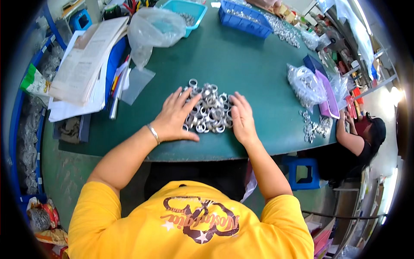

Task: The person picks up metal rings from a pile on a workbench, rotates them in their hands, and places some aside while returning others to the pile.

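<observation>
A heap of small silvery metal rings (210,110) lies on the green tabletop (198,60) close to its front edge. My left hand (176,115) rests against the heap's left side, fingers spread and a bracelet on the wrist. Along the right side of the rings stands my right hand (243,118), its fingers stretched out and its palm turned toward them. Neither hand grips a ring; the heap sits between the two. One ring (193,82) lies at the far edge of the pile, just past my left fingertips.
Papers (88,64) and a clear plastic bag (155,30) lie at the left. Far back are a turquoise tray (200,15) and a blue basket (246,23). At right are a bag of parts (306,86), a purple tray (327,97), loose rings (314,127) and a seated co-worker (358,142).
</observation>
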Demonstrator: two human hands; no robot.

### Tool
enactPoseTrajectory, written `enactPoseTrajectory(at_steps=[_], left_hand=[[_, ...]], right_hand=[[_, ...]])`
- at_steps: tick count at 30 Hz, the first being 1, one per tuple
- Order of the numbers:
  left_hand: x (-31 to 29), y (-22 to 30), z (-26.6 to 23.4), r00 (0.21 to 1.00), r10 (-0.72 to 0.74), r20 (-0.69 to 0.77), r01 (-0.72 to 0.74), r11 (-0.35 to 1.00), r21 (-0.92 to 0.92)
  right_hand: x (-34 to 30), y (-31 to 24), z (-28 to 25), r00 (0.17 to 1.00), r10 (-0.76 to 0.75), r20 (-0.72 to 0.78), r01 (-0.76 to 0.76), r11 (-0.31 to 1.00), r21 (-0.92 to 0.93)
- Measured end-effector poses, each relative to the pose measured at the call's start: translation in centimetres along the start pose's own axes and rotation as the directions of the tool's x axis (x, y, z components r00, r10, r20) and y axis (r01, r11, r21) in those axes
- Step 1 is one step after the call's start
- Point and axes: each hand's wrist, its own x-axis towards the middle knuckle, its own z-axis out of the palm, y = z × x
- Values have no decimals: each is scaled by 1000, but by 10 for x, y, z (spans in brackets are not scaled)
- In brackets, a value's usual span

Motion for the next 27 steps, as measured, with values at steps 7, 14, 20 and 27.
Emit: enactPoseTrajectory(at_steps=[7, 14, 20, 27], left_hand=[[-6, -3, 8, 999, 4, -47, -4, 1000, 0], [-3, 2, 7, 999, -4, -38, 5, 1000, 18], [-1, 6, -1, 997, -54, 49, 52, 997, 52], [6, 13, -14, 971, -72, 226, 36, 986, 160]], right_hand=[[-57, -29, 4, 973, 52, -225, -48, 999, 24], [-59, -39, 2, 983, 47, -179, -54, 998, -33], [-66, -47, -2, 947, 122, -297, -100, 991, 90], [-82, -55, -6, 955, -3, -298, 31, 995, 90]])
